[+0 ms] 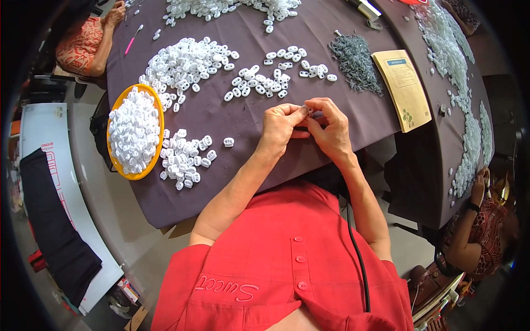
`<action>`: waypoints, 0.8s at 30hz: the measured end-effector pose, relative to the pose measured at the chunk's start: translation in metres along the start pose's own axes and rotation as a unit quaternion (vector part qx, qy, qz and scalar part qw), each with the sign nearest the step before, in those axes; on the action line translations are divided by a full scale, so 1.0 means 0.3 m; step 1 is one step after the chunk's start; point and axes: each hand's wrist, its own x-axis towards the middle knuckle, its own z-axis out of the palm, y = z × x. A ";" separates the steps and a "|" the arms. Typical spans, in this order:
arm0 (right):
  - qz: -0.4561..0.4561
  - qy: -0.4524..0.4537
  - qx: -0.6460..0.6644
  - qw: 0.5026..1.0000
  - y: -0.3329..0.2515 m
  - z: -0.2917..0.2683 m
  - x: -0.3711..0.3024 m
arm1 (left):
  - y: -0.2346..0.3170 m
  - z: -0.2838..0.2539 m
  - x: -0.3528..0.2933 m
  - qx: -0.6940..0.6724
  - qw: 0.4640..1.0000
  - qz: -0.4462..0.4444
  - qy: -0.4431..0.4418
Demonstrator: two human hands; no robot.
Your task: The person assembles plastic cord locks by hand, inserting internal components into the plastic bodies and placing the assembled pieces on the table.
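My left hand (pixel 282 124) and my right hand (pixel 333 128) meet above the near edge of the cloth-covered table (pixel 229 168). Thumbs and fingertips of both are pinched together around something small, mostly hidden by the fingers. Just beyond them lies a loose cluster of white oval plastic pieces with two holes (pixel 259 81), which look like cord lock parts. Left of my left hand, a single white piece (pixel 228 142) lies apart from a small heap of similar pieces (pixel 185 157). A pile of tiny grey parts (pixel 356 63), perhaps springs, is beyond my right hand.
An orange oval basket (pixel 114 160) heaped with white pieces stands at the left edge. Larger white piles (pixel 187 63) lie behind it. A tan paper envelope (pixel 402 91) is at the right. A pink-handled tool (pixel 130 45) lies far left. Other people (pixel 83 47) sit at both sides.
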 end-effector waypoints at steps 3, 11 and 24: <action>-0.009 0.024 -0.030 0.999 -0.013 0.021 0.004 | -0.027 0.008 0.010 -0.002 0.999 0.033 0.018; -0.047 0.007 -0.099 0.994 0.017 0.015 0.013 | -0.020 -0.019 0.013 0.000 1.000 0.028 -0.002; -0.030 -0.006 -0.088 0.996 0.010 0.012 0.019 | -0.013 -0.031 0.026 0.028 0.999 0.022 -0.009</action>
